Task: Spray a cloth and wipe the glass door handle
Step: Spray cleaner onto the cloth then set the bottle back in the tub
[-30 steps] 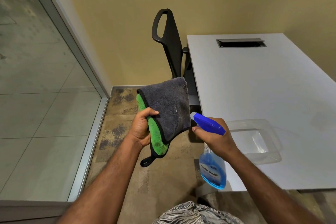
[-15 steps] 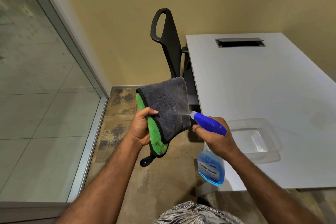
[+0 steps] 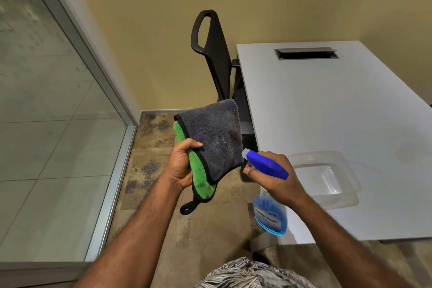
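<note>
1. Yellow-walled office corner: white desk [image 3: 339, 135] out at 2 o'clock, black chair [image 3: 217, 58] tucked beside it at 12, glass panel [image 3: 46, 112] with a metal frame running along 9 to 10, patchy carpet underfoot.
2. Held the cloth [image 3: 215, 138] up mid-frame with the left hand [image 3: 181, 166], fingers clamped on its lower-left edge, thumb pressed over the grey face. Grey side faced the sprayer, green side folded behind, little black hang loop dangling at 6.
3. Gripped the spray bottle [image 3: 268, 196] in the right hand [image 3: 278, 177], fingers wrapped tight round the neck, index fingertip curled at the trigger. Couldn't tell whether the trigger was squeezed. Blue liquid hung below the fist.
4. Key bit: nozzle sat just beside the cloth's lower-right edge, at roughly 3 o'clock from the grey face and aimed toward 10. Cloth's long axis ran about 11 to 5, so plenty of fabric in the firing line. Looked faintly damp in the middle, probably some spray on it already, hard to be sure.
5. Clear plastic tub [image 3: 327, 175] sat empty on the desk just past the right wrist at 3.
6. No door handle anywhere in shot, so wiping not started. Most likely over on the glass side around 9, which would make the left hand, already holding the cloth, the nearer one for it.
</note>
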A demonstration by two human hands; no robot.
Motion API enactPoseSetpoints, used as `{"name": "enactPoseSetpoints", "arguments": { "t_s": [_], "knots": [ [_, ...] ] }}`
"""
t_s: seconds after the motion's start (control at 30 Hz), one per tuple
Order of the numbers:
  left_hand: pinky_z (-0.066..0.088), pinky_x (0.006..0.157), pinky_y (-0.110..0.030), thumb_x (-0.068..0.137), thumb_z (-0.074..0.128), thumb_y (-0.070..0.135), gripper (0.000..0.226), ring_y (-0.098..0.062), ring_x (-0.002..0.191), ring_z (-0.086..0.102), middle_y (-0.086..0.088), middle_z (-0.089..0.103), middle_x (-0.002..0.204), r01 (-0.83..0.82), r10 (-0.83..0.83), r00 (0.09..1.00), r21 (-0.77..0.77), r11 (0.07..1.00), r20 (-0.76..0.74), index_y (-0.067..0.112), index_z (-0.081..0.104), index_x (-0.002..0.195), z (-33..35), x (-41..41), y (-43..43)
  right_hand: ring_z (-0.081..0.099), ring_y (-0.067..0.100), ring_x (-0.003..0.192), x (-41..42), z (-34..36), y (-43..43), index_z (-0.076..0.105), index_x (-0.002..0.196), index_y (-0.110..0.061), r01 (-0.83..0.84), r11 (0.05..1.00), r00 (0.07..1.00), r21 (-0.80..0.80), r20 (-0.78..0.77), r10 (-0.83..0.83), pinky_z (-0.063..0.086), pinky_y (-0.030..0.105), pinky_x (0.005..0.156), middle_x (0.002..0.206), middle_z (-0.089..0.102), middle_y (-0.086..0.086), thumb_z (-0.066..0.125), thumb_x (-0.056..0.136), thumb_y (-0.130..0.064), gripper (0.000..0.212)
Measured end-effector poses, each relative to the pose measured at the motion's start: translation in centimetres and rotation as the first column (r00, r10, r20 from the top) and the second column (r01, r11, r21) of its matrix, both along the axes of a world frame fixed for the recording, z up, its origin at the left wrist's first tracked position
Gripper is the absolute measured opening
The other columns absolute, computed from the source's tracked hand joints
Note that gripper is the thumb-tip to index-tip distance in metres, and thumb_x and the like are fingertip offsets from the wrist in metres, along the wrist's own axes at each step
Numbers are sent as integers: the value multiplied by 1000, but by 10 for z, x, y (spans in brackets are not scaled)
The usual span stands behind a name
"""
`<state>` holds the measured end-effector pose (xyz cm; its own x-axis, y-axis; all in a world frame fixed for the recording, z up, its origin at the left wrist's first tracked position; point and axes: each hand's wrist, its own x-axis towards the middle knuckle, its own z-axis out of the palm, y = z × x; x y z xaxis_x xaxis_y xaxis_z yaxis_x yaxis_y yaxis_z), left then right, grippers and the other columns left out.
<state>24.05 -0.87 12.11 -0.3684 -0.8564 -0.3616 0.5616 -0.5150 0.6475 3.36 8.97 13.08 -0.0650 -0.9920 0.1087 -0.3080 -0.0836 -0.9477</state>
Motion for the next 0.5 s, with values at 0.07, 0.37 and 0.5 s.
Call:
{"name": "enactPoseSetpoints", "arguments": {
  "t_s": [0.07, 0.37, 0.5],
  "knots": [
    [62, 71, -45, 72, 49, 3, 46, -32, 87, 74, -16, 74, 100, -3, 3, 1000, -2, 1000, -5, 4, 64, 115, -1, 1, 0, 61, 0, 84, 0, -1, 1, 63, 90, -31, 35, 999, 999, 1, 15, -35, 51, 13, 59, 81, 65, -28, 70, 73, -31, 19],
    [62, 73, -46, 69, 52, 3, 48, -33, 89, 74, -16, 74, 102, -7, 7, 1000, 8, 1000, -9, 5, 64, 115, -2, 0, 2, 61, -6, 84, -6, -4, 12, 59, 85, -29, 69, 998, 997, 12, 39, -69, 50, 8, 55, 80, 64, -32, 70, 73, -26, 17],
    [61, 74, -46, 68, 53, 1, 50, -33, 89, 74, -16, 73, 104, -1, 1, 1000, 8, 1000, -3, 5, 64, 117, -2, -4, 3, 62, -1, 91, -12, -3, 12, 65, 91, -32, 6, 1000, 1000, 26, 27, -7, 52, 12, 62, 87, 66, -27, 71, 73, -29, 19]
  ]
}}
